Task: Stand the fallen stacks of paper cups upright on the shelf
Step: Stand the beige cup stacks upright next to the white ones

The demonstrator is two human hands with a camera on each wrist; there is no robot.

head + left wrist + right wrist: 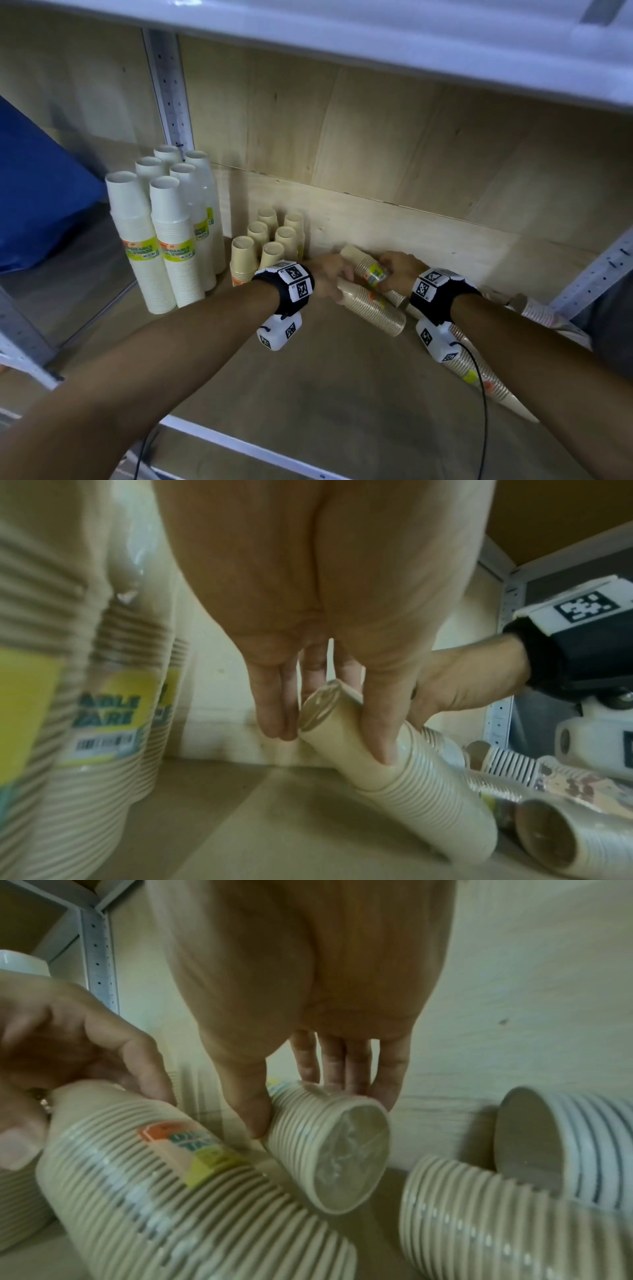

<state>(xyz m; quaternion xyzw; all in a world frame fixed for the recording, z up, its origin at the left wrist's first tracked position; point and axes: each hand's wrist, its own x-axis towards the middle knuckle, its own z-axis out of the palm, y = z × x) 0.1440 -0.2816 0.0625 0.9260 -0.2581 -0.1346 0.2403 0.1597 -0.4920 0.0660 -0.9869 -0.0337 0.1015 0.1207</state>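
Observation:
Two beige cup stacks lie fallen on the wooden shelf [342, 394]. My left hand [332, 279] [329, 729] grips the narrow closed end of one stack [373, 308] [411, 791] [171, 1191], thumb on one side and fingers on the other. My right hand [388, 274] [301, 1099] pinches the second stack [364, 265] [329, 1150] near its wide open end, which tilts off the board behind the first. Another beige stack [479, 373] [496, 1218] lies under my right forearm. A striped stack [541, 311] [565, 1137] lies at the far right.
Tall white cup stacks [164, 222] stand upright at the left, with short beige stacks [270, 240] upright beside them against the plywood back wall [411, 154]. A metal upright [596, 270] bounds the right side. A blue sheet [41, 192] hangs far left.

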